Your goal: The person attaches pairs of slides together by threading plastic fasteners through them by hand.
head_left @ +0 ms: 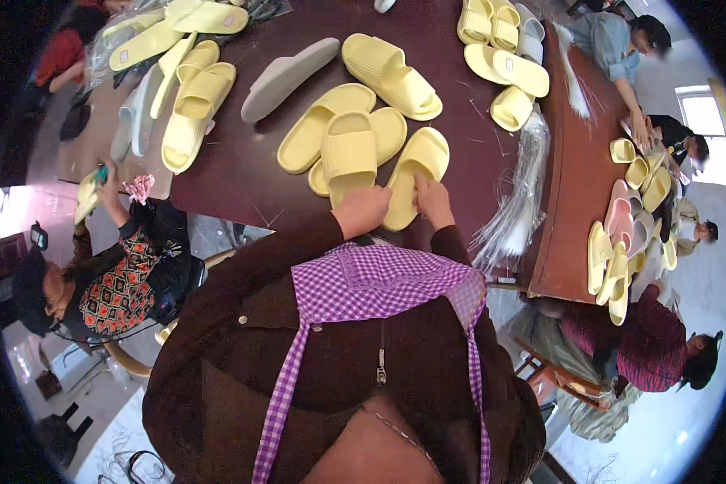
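At the near edge of the dark red table, my left hand is closed on the near end of a yellow slipper. Beside it, my right hand grips a second yellow slipper, its fingers curled over the side. The left slipper overlaps another yellow slipper lying beneath it. Just beyond are more yellow slippers, one with a ribbed strap, and a grey slipper on its side. My fingertips are partly hidden.
Yellow and grey-blue slippers lie in groups at the left and far right. A bundle of clear plastic strands hangs at the right table edge. Co-workers sit at left and right; slippers crowd the brown right-hand table.
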Motion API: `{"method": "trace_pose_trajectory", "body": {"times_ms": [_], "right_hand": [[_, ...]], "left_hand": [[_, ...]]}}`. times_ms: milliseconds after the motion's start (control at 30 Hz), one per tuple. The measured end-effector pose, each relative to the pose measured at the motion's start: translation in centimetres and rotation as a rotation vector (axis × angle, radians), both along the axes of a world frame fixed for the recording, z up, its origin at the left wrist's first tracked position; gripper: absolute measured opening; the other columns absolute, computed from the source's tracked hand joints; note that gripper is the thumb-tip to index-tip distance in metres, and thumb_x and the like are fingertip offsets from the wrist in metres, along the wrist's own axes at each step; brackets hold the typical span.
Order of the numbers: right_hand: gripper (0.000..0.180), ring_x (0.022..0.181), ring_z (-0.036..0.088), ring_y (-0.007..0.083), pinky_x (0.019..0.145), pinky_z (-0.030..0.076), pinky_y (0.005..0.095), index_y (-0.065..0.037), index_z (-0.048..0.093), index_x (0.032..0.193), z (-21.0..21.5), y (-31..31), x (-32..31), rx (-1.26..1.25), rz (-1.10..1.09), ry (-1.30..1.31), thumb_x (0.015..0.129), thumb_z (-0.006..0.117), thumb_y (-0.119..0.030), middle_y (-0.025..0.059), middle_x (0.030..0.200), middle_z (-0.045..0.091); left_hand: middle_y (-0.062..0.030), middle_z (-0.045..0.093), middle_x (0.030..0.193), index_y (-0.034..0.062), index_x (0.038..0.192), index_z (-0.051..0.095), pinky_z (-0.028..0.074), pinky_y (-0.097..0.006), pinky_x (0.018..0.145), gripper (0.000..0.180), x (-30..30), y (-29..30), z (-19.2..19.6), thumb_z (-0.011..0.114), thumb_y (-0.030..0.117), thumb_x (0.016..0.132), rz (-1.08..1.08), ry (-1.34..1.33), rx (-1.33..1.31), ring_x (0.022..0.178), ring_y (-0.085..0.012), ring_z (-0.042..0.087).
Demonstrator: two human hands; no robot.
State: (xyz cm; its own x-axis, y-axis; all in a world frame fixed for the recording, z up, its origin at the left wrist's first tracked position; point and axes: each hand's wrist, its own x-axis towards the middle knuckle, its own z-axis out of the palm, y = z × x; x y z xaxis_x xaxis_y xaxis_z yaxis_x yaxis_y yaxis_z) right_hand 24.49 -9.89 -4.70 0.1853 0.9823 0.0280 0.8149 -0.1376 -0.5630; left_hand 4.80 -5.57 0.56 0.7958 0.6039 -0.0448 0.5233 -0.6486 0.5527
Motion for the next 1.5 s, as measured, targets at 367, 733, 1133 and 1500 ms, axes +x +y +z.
{"method": "trace_pose_trajectory", "body": {"times_ms": [367,733,1133,1500], "right_hand": [[0.032,0.073,0.06,0.0376,0.065,0.046,0.0442,0.003,0.063,0.078,2.8,4.1,5.9,0.112,-0.317,0.02,0.081,0.055,-0.029,0.0209,0.075,0.061],[0.036,0.078,0.06,0.0376,0.067,0.046,0.0445,0.0,0.065,0.082,-0.3,11.4,7.3,-0.266,-0.154,-0.167,0.076,0.058,-0.035,0.0216,0.079,0.062],[0.028,0.078,0.058,0.0398,0.07,0.043,0.0463,-0.002,0.055,0.081,1.3,8.3,2.7,0.0,-0.162,-0.014,0.086,0.048,-0.029,0.0213,0.08,0.061],[0.025,0.078,0.058,0.0402,0.068,0.044,0.0454,-0.001,0.053,0.081,2.2,7.6,2.0,0.041,-0.196,0.012,0.086,0.05,-0.025,0.0221,0.08,0.06]], "left_hand": [[-0.0148,0.057,0.074,0.0022,0.081,0.051,0.048,-0.043,0.053,0.009,0.9,0.4,0.5,0.051,0.01,0.076,-0.014,0.037,0.056,0.065,-0.0332,0.06],[-0.015,0.057,0.079,0.0015,0.082,0.052,0.049,-0.042,0.055,0.01,0.5,0.2,0.2,0.052,0.008,0.075,-0.031,0.046,0.104,0.069,-0.0315,0.061],[-0.011,0.053,0.08,0.0044,0.081,0.05,0.048,-0.041,0.061,0.011,-2.9,-0.9,1.3,0.054,0.014,0.079,-0.189,-0.214,-0.124,0.072,-0.0315,0.057],[-0.0087,0.055,0.078,0.0029,0.08,0.055,0.047,-0.037,0.06,0.014,-3.7,0.0,0.4,0.056,0.013,0.071,-0.178,-0.246,0.174,0.074,-0.0273,0.059]]}}
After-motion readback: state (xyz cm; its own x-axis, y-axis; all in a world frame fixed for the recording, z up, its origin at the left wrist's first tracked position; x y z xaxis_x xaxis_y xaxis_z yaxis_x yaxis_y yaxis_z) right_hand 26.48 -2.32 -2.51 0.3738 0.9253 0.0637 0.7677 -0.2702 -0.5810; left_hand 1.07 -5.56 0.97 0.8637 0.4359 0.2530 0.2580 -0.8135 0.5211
